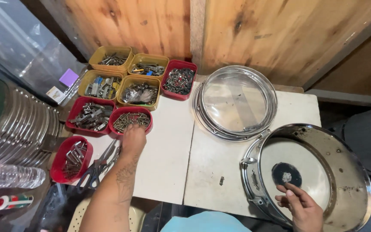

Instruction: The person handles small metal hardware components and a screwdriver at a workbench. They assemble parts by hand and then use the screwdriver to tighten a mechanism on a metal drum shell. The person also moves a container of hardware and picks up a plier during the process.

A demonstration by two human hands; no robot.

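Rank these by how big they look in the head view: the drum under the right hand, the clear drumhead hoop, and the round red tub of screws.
1. drum, though it sits nearest the camera
2. clear drumhead hoop
3. round red tub of screws, plainly smallest

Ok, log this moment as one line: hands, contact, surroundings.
left hand: reaching into red screw tray | right hand: fingers over snare drum, holding nothing visible | nearby: clear drumhead hoop, scissors

Drum repair wkshop — hardware trays (130, 88), rims (18, 124), plywood walls (142, 21) (snare drum (310, 172) on bench).
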